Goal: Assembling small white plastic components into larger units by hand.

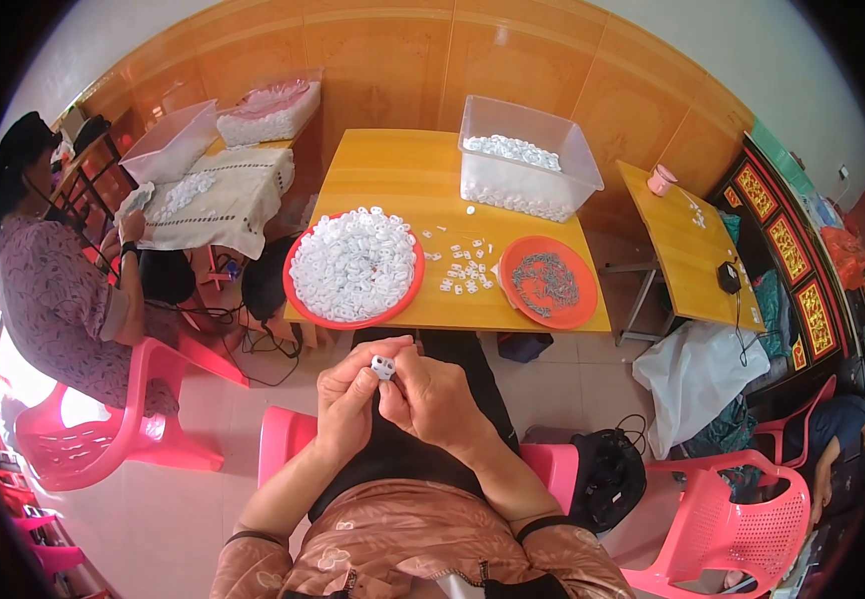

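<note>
Just in front of the table's near edge, above my lap, my left hand [344, 397] is closed with its thumb against a small white plastic piece [382, 367] that has two dark holes. Close against its other side, my right hand [436, 397] is closed too, fingers curled and touching the piece. Whether a screw or other small part sits between the right fingers is hidden. On the yellow table [392, 165] stands a red basin [418, 284] heaped with similar white pieces. Right of it lie several loose white pieces [468, 270] and an orange-red plate [572, 317] of small metal screws or pins.
A clear bin [582, 180] partly filled with white pieces stands at the table's far right. At left, a person [63, 260] sits on a pink chair [83, 434] by a cloth-covered table [253, 190]. A side table [692, 240] and a black bag [607, 479] are at right.
</note>
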Demonstrator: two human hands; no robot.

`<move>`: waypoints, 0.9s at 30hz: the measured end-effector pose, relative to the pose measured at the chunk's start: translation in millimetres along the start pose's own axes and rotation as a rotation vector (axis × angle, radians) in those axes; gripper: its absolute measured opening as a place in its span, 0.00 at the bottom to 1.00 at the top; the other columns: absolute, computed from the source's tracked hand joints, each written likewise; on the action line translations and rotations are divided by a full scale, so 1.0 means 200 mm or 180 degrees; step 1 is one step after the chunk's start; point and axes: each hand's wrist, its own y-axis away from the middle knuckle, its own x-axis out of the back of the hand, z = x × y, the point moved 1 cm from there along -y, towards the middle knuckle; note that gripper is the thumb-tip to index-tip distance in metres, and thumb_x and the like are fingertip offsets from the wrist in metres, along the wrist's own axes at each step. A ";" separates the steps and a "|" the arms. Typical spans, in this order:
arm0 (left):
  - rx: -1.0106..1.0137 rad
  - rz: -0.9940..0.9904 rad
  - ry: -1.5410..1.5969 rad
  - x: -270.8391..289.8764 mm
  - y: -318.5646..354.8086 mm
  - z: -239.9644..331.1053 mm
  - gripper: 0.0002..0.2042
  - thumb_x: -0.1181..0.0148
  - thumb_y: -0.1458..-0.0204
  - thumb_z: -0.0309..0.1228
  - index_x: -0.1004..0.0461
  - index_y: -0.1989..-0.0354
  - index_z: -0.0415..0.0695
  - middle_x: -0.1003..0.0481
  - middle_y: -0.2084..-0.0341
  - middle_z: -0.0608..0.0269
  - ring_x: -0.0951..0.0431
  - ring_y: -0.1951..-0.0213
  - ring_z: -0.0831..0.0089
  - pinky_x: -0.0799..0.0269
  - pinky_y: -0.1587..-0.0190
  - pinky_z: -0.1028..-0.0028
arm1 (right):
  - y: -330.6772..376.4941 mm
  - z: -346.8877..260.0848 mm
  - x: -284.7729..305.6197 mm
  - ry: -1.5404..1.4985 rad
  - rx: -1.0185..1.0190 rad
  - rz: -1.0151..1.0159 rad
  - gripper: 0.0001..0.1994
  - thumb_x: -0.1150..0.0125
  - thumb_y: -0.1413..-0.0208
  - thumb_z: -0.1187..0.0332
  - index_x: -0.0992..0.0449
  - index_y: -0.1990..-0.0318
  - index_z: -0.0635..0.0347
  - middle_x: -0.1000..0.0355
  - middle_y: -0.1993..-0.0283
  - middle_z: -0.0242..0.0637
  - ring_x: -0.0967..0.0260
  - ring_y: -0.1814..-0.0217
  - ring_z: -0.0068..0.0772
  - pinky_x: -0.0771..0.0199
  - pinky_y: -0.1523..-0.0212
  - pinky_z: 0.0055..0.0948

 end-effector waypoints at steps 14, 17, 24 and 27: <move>0.0248 0.0820 0.0680 -0.10 0.09 -0.04 0.17 0.57 0.39 0.36 0.32 0.52 0.35 0.31 0.50 0.49 0.31 0.48 0.64 0.38 0.44 0.68 | 0.05 0.01 -0.07 0.0228 -0.0153 -0.0137 0.11 0.46 0.50 0.65 0.35 0.71 0.65 0.37 0.86 0.37 0.35 0.86 0.37 0.35 0.84 0.32; 0.0220 0.0825 0.0739 -0.08 0.08 -0.07 0.16 0.57 0.39 0.35 0.32 0.52 0.35 0.31 0.51 0.50 0.31 0.49 0.66 0.38 0.45 0.69 | 0.06 0.03 -0.10 0.0146 -0.0171 -0.0108 0.11 0.46 0.50 0.66 0.33 0.67 0.67 0.36 0.85 0.37 0.34 0.85 0.36 0.35 0.84 0.32; 0.0147 0.0688 0.0439 -0.11 0.03 -0.02 0.17 0.59 0.38 0.35 0.33 0.50 0.35 0.30 0.52 0.55 0.29 0.51 0.69 0.35 0.47 0.71 | 0.04 0.03 -0.07 -0.0336 -0.0322 -0.0005 0.12 0.50 0.45 0.66 0.32 0.59 0.66 0.33 0.81 0.43 0.31 0.81 0.43 0.33 0.81 0.35; 0.0208 0.0598 0.0439 -0.09 0.02 -0.01 0.17 0.58 0.38 0.35 0.33 0.49 0.35 0.30 0.52 0.57 0.29 0.52 0.71 0.34 0.48 0.73 | 0.03 0.02 -0.06 -0.0636 -0.0489 -0.0048 0.09 0.51 0.43 0.67 0.33 0.60 0.65 0.32 0.80 0.44 0.30 0.79 0.43 0.33 0.81 0.35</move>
